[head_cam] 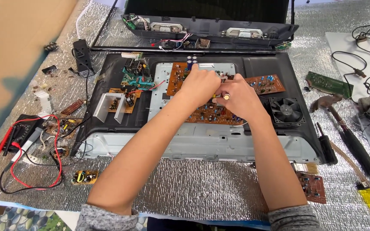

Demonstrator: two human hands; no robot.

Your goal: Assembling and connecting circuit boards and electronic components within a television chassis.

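Note:
My left hand [200, 85] rests on a large orange-brown circuit board [206, 114] that lies on the metal plate inside a black television back shell [298, 83]. Its fingers press down near the board's top middle. My right hand [240, 99] sits just to the right of it, closed around a small silver-tipped tool [226, 97] with the tip pointing at the left hand. The two hands touch. What lies under the fingers is hidden.
A black fan [286, 109] and a second brown board [265, 84] sit right of my hands, a green board [134, 75] to the left. A multimeter with red and black leads [20, 132] lies far left. A hammer [351, 137] and a screwdriver [327, 147] lie right.

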